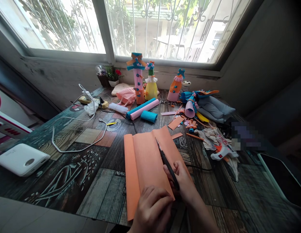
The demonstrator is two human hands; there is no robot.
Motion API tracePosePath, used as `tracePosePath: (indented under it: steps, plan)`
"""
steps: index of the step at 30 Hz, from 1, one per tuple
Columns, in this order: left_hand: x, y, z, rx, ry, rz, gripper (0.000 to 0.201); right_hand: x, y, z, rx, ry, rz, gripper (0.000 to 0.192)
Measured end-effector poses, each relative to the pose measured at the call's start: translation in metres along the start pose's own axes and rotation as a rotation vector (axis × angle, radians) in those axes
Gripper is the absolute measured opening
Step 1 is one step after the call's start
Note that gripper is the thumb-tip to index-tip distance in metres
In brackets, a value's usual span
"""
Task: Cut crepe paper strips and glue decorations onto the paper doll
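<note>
A sheet of orange crepe paper (147,155) lies partly unrolled in front of me, its left edge folded or rolled over. Black-handled scissors (170,168) are in my right hand (180,179), fingers wrapped round the handles. Their blades point away from me over the right part of the sheet and look nearly closed. At the sheet's near edge, my left hand (154,208) has its fingers bent together, pinching the paper close to the corner. The fingertips are partly hidden.
Crepe paper rolls (144,108) lie beyond the sheet, with decorated paper-covered bottles (138,77) behind them. Paper scraps (189,123), a glue gun (222,151) and a phone (283,178) are on the right. A white power bank (22,160) and a looping cable (75,150) occupy the left.
</note>
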State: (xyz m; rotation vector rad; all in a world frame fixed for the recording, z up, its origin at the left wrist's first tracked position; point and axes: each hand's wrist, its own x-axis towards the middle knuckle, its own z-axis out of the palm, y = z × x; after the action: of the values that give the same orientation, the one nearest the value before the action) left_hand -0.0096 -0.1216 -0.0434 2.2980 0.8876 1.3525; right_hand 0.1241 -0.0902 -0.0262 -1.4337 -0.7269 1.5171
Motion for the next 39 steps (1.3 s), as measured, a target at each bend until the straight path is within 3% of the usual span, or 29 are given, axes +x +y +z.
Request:
tracePosePath:
  steps: [13,39]
  plan:
    - [0.0,0.0,0.001,-0.017,0.007,0.001,0.015,0.005,0.006,-0.002,0.007,0.0,-0.028,0.059]
    - [0.003,0.002,0.002,-0.037,0.032,0.018,0.016,0.01,-0.013,0.009,-0.073,0.077,-0.043,0.051]
